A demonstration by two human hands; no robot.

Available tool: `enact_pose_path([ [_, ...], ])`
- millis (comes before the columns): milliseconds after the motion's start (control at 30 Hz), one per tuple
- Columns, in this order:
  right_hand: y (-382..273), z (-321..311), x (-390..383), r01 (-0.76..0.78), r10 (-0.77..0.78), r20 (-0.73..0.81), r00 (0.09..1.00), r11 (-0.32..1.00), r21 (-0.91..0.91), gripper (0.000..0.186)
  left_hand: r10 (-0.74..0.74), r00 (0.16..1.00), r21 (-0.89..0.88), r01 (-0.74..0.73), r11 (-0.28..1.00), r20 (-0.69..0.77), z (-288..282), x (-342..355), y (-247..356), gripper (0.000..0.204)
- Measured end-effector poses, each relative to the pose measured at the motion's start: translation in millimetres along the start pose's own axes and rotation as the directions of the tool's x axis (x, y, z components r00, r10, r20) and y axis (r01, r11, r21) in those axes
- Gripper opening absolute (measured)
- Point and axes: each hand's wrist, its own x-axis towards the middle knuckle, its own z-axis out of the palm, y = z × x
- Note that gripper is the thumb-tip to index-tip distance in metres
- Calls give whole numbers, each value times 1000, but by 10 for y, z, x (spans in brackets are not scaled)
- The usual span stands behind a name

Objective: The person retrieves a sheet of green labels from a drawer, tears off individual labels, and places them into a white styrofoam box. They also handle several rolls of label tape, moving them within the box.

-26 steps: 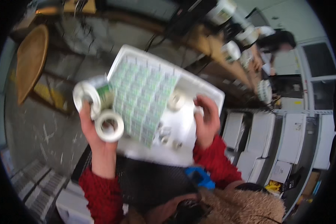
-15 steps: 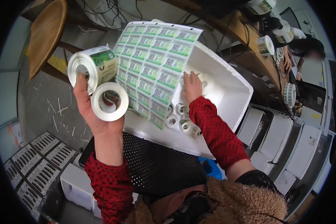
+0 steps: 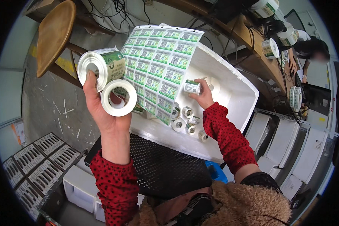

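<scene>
My left hand (image 3: 113,122) is closed around two white label rolls above the left side of the box. The larger label roll (image 3: 115,64) has green print on its side, and my thumb is at its core. A narrower label roll (image 3: 130,94) lies against it, its core facing me. Inside the white foam box (image 3: 235,109), my right hand (image 3: 205,96) pinches a small label roll (image 3: 192,87) with a green and white face. Below that hand, several small label rolls (image 3: 178,125) lie on the box floor, and a wide white roll (image 3: 213,86) is behind it. A sheet of green labels (image 3: 156,62) leans at the box's left side.
The box rests by a black perforated seat (image 3: 165,164). A round wooden stool (image 3: 55,35) stands at the far left, patterned crates (image 3: 39,160) at lower left. On the right, a wooden desk (image 3: 260,43) carries label rolls and cables; another person's hand (image 3: 292,66) is there.
My right hand has lifted a small label roll and moved slightly right and toward me. My left hand, with its two rolls, has shifted a little right and down in view.
</scene>
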Motion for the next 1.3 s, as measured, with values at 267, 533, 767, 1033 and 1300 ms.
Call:
enact_pose_path([
  [267, -366, 27, -283, 3, -21, 65, 998, 964, 267, 64, -28, 1000, 2, 28, 1000, 14, 26, -14, 4, 44],
  [533, -501, 27, -416, 9, -25, 46, 999, 949, 316, 65, -48, 999, 15, 47, 999, 21, 23, -14, -1, 43],
  [767, -182, -404, -724, -312, 134, 288, 948, 223, 923, 47, -80, 995, -12, 81, 997, 65, 2, -30, 5, 44],
  [1033, -214, -424, -837, -290, 185, 277, 943, 42, 956, 51, -89, 995, 7, 89, 996, 43, 3, -38, -12, 46],
  [1300, -415, -263, -831, -218, 371, -57, 927, 656, 722, 41, -111, 993, 46, 112, 993, -28, 51, -87, 9, 46],
])
